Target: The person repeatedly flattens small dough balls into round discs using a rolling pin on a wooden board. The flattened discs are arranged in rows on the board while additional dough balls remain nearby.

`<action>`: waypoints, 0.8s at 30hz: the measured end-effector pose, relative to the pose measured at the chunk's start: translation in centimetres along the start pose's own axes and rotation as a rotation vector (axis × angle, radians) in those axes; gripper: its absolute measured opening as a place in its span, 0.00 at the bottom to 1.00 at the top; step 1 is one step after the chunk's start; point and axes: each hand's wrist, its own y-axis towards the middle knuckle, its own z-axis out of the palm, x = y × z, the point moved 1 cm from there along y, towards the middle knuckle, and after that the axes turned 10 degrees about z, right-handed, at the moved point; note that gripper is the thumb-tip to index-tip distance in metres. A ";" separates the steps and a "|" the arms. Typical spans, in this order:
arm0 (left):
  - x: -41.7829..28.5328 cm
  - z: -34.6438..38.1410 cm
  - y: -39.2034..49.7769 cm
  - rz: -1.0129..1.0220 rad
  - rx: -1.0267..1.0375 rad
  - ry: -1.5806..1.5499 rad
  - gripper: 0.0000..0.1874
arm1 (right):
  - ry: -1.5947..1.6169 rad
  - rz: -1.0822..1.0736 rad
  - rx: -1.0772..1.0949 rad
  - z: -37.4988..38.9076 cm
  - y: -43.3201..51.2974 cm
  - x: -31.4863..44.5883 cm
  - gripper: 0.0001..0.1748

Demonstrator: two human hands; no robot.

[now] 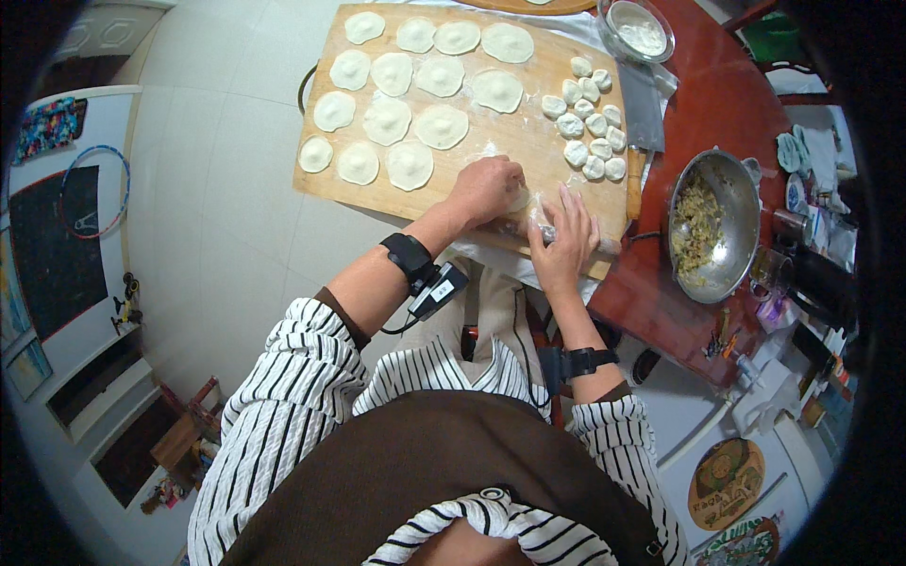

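Note:
My left hand (493,185) grips the edge of a small dough wrapper (520,200) near the front edge of a wooden board (322,185). Just right of it, my right hand (566,233) lies with fingers spread over a rolling pin (609,245), whose right end shows past the palm; the rest is partly hidden. Rolled round dough wrappers (410,165) lie in rows on the board's left and middle. Several small floured dough pieces (576,153) are grouped at the board's right side. Loose flour dusts the wood around both hands.
A cleaver (642,106) with a wooden handle lies along the board's right edge. On the red table (697,106) stand a metal bowl of chopped filling (732,240) and a glass bowl with flour (637,30). Cups and bags crowd the far right.

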 end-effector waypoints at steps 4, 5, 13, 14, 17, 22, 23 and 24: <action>-0.3 0.5 -0.1 -0.047 -0.113 -0.308 0.09 | 0.038 0.015 -0.026 0.3 0.3 -0.2 0.19; -0.3 0.8 -0.2 -0.094 -0.133 -0.463 0.08 | 0.051 0.029 -0.033 0.4 0.4 -0.3 0.19; -1.0 3.1 -0.7 -0.380 -0.180 -1.085 0.09 | 0.239 0.095 -0.056 0.7 1.8 -1.1 0.15; -1.1 3.2 -0.7 -0.369 -0.186 -1.098 0.09 | 0.277 0.097 -0.060 0.7 2.0 -1.2 0.14; -1.4 3.2 -0.8 -0.323 -0.179 -1.091 0.10 | 0.374 0.115 -0.055 0.6 2.3 -1.3 0.11; -1.8 3.0 -0.4 -0.253 -0.146 -0.995 0.10 | 0.401 0.215 0.003 0.5 2.2 -1.4 0.08; -1.9 3.0 -0.4 -0.243 -0.167 -0.964 0.10 | 0.444 0.232 0.012 0.5 2.2 -1.4 0.08; -1.9 3.0 -0.3 -0.244 -0.178 -0.933 0.10 | 0.474 0.247 0.009 0.5 2.1 -1.4 0.08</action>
